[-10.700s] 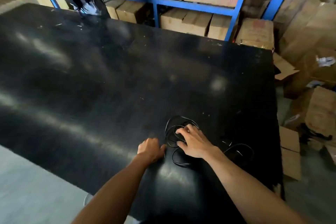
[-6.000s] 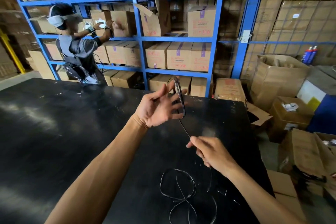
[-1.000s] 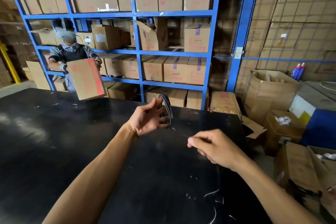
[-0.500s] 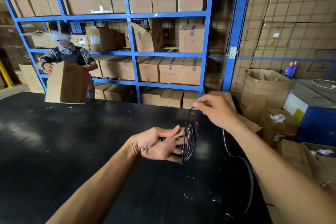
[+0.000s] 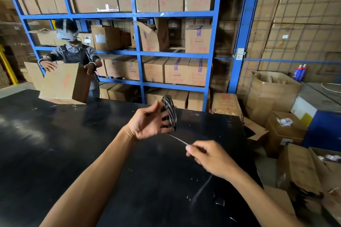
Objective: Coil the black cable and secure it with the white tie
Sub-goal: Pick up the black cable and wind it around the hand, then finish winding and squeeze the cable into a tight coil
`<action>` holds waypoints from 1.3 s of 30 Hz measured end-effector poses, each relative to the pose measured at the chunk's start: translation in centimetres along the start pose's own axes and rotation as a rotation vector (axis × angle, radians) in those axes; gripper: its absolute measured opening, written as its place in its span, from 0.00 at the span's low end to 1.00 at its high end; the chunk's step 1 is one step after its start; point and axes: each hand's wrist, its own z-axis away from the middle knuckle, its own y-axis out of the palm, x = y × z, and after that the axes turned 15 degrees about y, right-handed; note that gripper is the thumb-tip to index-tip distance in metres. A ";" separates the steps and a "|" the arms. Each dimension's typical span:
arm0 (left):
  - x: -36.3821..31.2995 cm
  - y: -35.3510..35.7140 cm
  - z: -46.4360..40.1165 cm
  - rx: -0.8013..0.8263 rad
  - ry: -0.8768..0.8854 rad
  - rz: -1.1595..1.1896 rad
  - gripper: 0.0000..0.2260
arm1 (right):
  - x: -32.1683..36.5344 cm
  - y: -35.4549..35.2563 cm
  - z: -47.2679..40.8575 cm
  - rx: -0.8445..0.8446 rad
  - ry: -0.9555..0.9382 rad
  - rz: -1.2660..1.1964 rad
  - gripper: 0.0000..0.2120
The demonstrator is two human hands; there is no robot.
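The left hand [image 5: 147,124] is raised above the worktop [image 5: 55,143], palm turned toward the camera, with the coil [image 5: 169,112] of black cable looped around its spread fingers. The loops stand upright and close together, held in the air over the far right part of the worktop. From the bottom of the coil a short straight run of cable [image 5: 178,139] slants down to the right hand [image 5: 210,158], which pinches it between thumb and forefinger, the other fingers curled in. Below the right wrist a blurred strand [image 5: 201,190] hangs toward the near right corner of the worktop. A few small pale scraps [image 5: 218,202] lie there; whether one is the white tie cannot be told. At the far left edge another person [image 5: 73,55] holds a cardboard box [image 5: 62,81]. Behind the worktop stands a blue rack [image 5: 138,51] filled with cartons, and open boxes [image 5: 273,88] are piled on the floor to the right.
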 end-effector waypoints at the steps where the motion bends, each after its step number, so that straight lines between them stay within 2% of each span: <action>1: 0.0 -0.6 0.3 -0.031 -0.011 0.004 0.31 | 0.3 -0.8 0.3 -0.018 0.011 0.016 0.13; 5: 1.5 -1.7 1.4 -0.064 -0.163 -0.094 0.25 | 2.9 -4.1 0.3 -0.044 0.037 -0.056 0.12; 8: 3.4 -0.8 1.9 0.056 -0.272 -0.158 0.25 | 5.2 -6.2 -0.7 -0.012 0.029 -0.169 0.11; 12: 4.7 1.8 1.8 0.256 -0.338 -0.150 0.29 | 6.7 -7.2 -2.6 -0.138 -0.050 0.054 0.12; 15: 4.8 3.3 2.0 0.368 -0.325 -0.116 0.27 | 6.3 -7.4 -4.0 -0.187 -0.092 0.168 0.14; 18: 4.0 4.2 2.1 0.414 -0.256 -0.024 0.26 | 4.6 -6.9 -4.7 -0.105 -0.085 0.054 0.07; 20: 3.2 4.6 1.9 0.436 -0.164 0.057 0.26 | 2.9 -5.3 -4.6 -0.046 -0.047 -0.073 0.11; 22: 2.3 4.8 1.3 0.428 -0.065 0.108 0.25 | 1.2 -3.4 -4.3 -0.001 0.007 -0.182 0.17; 23: 1.8 4.8 1.0 0.417 -0.016 0.135 0.25 | 0.5 -2.4 -3.9 0.024 0.014 -0.227 0.17; 26: 1.0 4.2 0.0 0.345 0.095 0.191 0.24 | -0.7 -0.3 -2.5 0.043 -0.013 -0.251 0.12; 29: 0.7 3.2 -0.8 0.207 0.130 0.108 0.23 | -1.0 0.2 -1.1 0.008 -0.025 -0.167 0.10; 32: 1.1 2.0 -1.1 0.014 0.087 0.045 0.22 | -0.9 -0.5 -0.2 -0.079 -0.086 0.065 0.09; 34: 1.7 1.6 -0.9 -0.057 0.044 0.023 0.20 | -0.5 -1.4 0.2 -0.140 -0.128 0.171 0.08; 37: 3.1 1.4 -0.4 -0.063 -0.082 -0.119 0.27 | 0.7 -2.8 0.1 -0.234 -0.176 0.297 0.08; 39: 4.0 1.6 -0.2 0.017 -0.175 -0.204 0.30 | 1.7 -3.9 -0.2 -0.297 -0.216 0.368 0.09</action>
